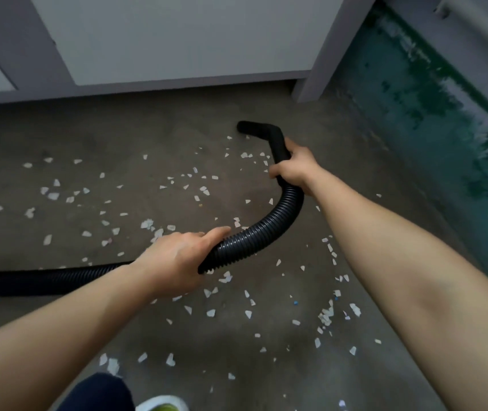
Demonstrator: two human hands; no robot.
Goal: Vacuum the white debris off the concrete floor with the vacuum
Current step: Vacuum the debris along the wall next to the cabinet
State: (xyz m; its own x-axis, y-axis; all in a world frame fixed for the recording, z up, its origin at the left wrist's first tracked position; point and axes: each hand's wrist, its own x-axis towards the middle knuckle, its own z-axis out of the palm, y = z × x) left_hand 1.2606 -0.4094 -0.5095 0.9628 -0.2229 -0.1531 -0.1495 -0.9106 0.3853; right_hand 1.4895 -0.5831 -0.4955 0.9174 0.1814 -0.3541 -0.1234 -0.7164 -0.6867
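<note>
The grey-brown concrete floor (147,137) lies open to the left and toward me. It is hemmed at the far side by a pale grey panelled cabinet base (177,40) and on the right by a worn green-painted strip (444,129). A black ribbed vacuum hose (266,229) comes in cut off at the left edge, passes behind the left forearm, then arches upward. The left hand (174,262) wraps around its ribbed stretch. The right hand (293,167) grips the smooth black bent nozzle (263,129), whose mouth is low near the cabinet's foot; I cannot tell if it touches the floor. Small white torn chips (147,223) scatter across the middle and near floor.
</note>
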